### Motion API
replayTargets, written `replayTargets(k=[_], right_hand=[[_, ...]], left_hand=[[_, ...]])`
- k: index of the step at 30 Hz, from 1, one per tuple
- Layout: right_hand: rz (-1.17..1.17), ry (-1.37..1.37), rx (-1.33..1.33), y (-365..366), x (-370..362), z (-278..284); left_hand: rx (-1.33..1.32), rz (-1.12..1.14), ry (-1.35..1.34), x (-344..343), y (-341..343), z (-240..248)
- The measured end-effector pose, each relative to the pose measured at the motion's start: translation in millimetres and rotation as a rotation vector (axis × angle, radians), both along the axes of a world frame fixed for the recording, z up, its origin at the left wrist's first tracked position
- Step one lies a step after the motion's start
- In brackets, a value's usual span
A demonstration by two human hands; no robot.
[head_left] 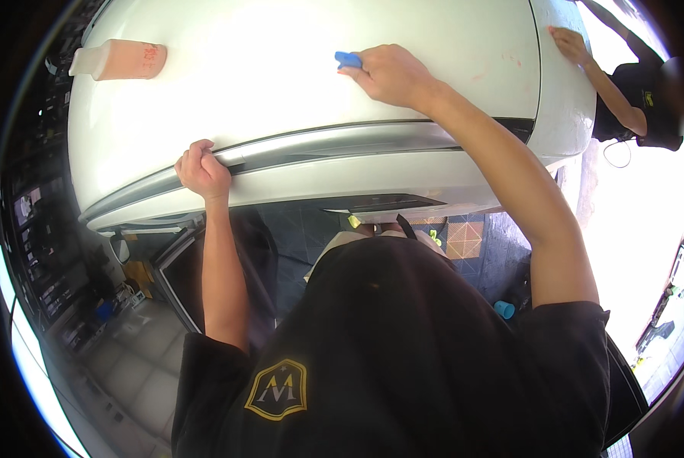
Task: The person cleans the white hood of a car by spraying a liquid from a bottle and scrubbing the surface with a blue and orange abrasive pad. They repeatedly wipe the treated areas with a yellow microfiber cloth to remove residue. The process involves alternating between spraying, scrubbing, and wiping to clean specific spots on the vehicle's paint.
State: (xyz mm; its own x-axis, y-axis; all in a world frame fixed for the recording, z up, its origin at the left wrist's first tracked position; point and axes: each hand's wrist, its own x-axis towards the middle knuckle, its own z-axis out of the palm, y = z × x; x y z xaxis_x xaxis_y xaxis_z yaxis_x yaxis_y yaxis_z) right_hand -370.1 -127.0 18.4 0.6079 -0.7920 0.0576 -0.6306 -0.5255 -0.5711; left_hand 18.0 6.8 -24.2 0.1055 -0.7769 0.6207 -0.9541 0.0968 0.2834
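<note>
A white car roof (pixel 449 38) spreads out in front of me. My right hand (pixel 395 75) is on it, its fingers closed on a small blue block (pixel 348 60) that sticks out past the thumb and fingertips. I cannot tell whether the block is soft or hard. At the near edge of the roof, my left hand (pixel 202 169) is curled round the silver roof rail (pixel 326 141). A bottle of pinkish liquid (pixel 132 61) with a pale top and red writing is on the roof at the far left.
Another person in dark clothes (pixel 655 107) at the far right has a hand (pixel 572 46) by the car's end. Below the rail, an open car door (pixel 175 278) stands left of me. A blue cup-like thing (pixel 503 309) is low on the right. Faint reddish marks (pixel 511 58) show on the roof.
</note>
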Motion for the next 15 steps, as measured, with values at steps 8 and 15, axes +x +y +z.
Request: replayTargets(k=[8, 15], right_hand=[[0.307, 0.055, -0.090, 21, 6, 4], [0.377, 0.008, -0.190, 3, 1, -9]], left_hand=[[0.016, 0.002, -0.007, 1, -4, 1], [-0.029, -0.009, -0.005, 0, -4, 3]])
